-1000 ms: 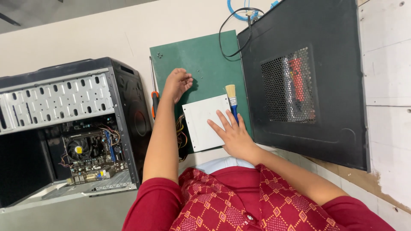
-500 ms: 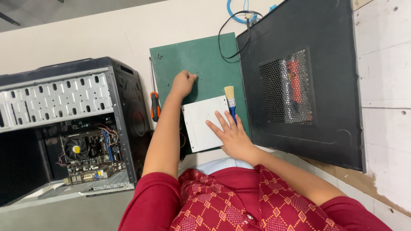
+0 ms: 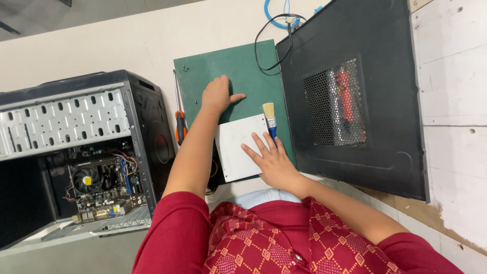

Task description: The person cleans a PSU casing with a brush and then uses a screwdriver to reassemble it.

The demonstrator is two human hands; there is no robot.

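Two bare hands worked over a green cutting mat [image 3: 243,66] on a pale tabletop [image 3: 111,45]. Right hand [image 3: 271,162] lay flat, fingers spread and holding nothing, pressing on a white box-shaped metal component [image 3: 238,147] that sat at the near edge of the mat, with a tangle of wires just showing at its left side. Left hand [image 3: 217,95] rested knuckles-up on the mat just beyond that white box, fingers loosely curled with the thumb stuck out to the right; whether it pinched anything beneath could not be told. Just beside the right fingertips lay a small paintbrush [image 3: 269,117] with a blue handle and pale bristles, its handle touching the white box's right edge. A few tiny screws [image 3: 185,68] lay scattered near the mat's far left corner. An orange-and-black-handled screwdriver [image 3: 178,119] lay along the mat's left edge. To the left stood an open black computer case [image 3: 147,127]; inside it sat a motherboard [image 3: 101,190] with a round cooler fan [image 3: 87,179] and loose coloured wiring, below an empty perforated drive cage [image 3: 63,122]. To the right a black side panel [image 3: 355,96] with a mesh vent lay over the mat's edge. A black cable [image 3: 264,45] looped across the mat's far corner, and a blue coiled cord [image 3: 276,18] sat beyond. White boards [image 3: 451,101] bordered the right side
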